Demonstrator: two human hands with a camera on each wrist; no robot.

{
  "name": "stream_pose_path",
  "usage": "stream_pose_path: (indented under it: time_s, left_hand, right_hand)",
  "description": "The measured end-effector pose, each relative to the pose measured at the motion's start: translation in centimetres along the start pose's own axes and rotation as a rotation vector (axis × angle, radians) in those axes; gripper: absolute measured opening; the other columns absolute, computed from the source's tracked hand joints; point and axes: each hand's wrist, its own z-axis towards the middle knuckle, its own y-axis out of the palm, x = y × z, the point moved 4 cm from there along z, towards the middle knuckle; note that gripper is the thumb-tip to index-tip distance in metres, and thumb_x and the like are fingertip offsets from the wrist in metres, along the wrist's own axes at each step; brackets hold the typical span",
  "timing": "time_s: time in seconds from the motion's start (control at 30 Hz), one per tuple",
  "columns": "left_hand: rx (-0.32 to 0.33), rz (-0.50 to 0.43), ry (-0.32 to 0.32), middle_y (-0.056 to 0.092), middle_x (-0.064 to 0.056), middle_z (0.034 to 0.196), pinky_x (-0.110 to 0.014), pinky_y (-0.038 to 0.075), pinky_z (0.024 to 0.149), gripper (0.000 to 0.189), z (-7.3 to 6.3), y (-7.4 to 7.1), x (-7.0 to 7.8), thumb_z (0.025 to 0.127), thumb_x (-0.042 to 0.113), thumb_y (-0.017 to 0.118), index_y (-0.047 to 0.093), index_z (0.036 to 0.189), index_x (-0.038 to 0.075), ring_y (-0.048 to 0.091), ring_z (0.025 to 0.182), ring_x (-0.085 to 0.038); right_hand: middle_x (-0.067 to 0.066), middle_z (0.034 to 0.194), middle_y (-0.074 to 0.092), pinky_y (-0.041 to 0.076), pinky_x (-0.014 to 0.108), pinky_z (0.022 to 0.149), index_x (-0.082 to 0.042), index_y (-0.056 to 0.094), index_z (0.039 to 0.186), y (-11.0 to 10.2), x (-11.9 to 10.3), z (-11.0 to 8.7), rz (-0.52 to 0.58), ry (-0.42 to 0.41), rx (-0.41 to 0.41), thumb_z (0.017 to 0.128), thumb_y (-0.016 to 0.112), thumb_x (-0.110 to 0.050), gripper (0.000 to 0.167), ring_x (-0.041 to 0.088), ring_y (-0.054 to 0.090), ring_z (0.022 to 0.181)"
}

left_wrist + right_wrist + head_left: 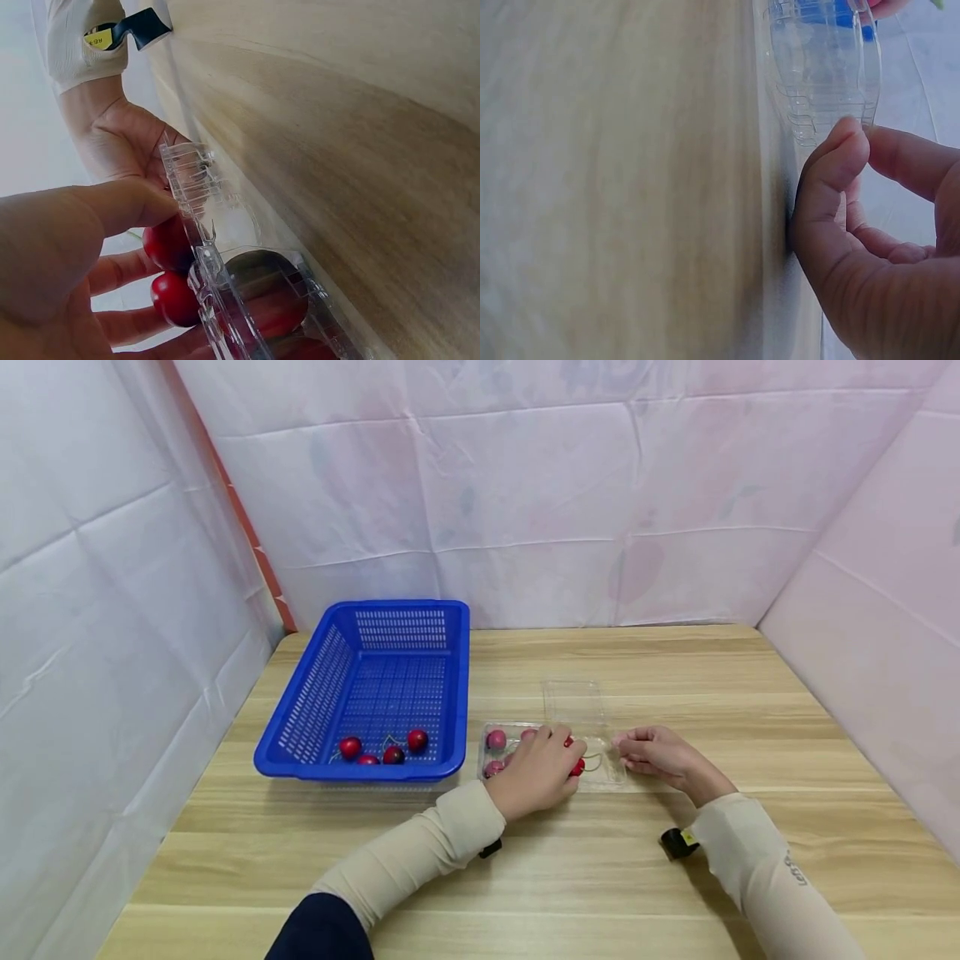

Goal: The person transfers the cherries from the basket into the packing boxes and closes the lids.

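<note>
A clear plastic clamshell box lies on the table with its lid folded back behind it. Several cherries, one of them a pale red cherry, sit in its left part. Over the middle of the box, my left hand holds two red cherries between thumb and fingers, a lower cherry and an upper cherry, close to the box's rim. At the box's right end, my right hand pinches the rim between thumb and index finger. The left hand covers part of the box in the head view.
Left of the box stands a blue plastic basket, with several cherries near its front wall, including a red cherry. The wooden table meets white cloth walls at the back and sides.
</note>
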Motion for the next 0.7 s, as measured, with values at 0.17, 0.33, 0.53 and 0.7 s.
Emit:
stream_pose_path:
  time_s: [0.17, 0.33, 0.53, 0.7]
  left_hand:
    - [-0.025, 0.012, 0.004, 0.059, 0.0, 0.111, -0.03, 0.045, 0.073, 0.022, 0.2, 0.1, 0.0, 0.091, 0.034, 0.059, 0.065, 0.109, 0.023, 0.053, 0.095, -0.019]
    - [-0.072, 0.034, 0.012, 0.06, 0.002, 0.112, -0.029, 0.043, 0.073, 0.02, 0.4, 0.3, 0.1, 0.096, 0.034, 0.053, 0.068, 0.107, 0.025, 0.05, 0.096, -0.019]
    - [-0.149, 0.069, 0.02, 0.058, 0.003, 0.123, -0.031, 0.042, 0.082, 0.027, 0.3, 0.9, 0.1, 0.1, 0.035, 0.046, 0.067, 0.115, 0.027, 0.048, 0.11, -0.02]
    - [-0.23, 0.064, 0.001, 0.044, 0.005, 0.146, -0.037, 0.038, 0.099, 0.034, 0.3, 1.4, 0.2, 0.102, 0.038, 0.04, 0.061, 0.127, 0.028, 0.034, 0.135, -0.023]
  right_hand:
    - [-0.001, 0.088, 0.059, 0.052, 0.017, 0.069, 0.013, 0.047, 0.116, 0.0, 0.0, 0.0, 0.005, -0.006, -0.003, 0.099, 0.05, -0.011, 0.03, 0.004, 0.059, 0.076]
    - [0.0, 0.088, 0.059, 0.052, 0.017, 0.068, 0.012, 0.049, 0.113, 0.0, 0.0, 0.1, 0.021, -0.012, -0.002, 0.099, 0.05, -0.01, 0.026, 0.005, 0.06, 0.075]
    - [-0.001, 0.087, 0.06, 0.052, 0.017, 0.068, 0.01, 0.05, 0.111, 0.0, 0.2, 0.2, 0.029, -0.014, -0.004, 0.098, 0.051, -0.009, 0.024, 0.004, 0.06, 0.075]
    - [0.0, 0.089, 0.06, 0.052, 0.018, 0.069, 0.013, 0.048, 0.116, -0.1, 0.3, 0.3, 0.01, -0.023, -0.005, 0.098, 0.051, -0.009, 0.028, 0.005, 0.061, 0.077]
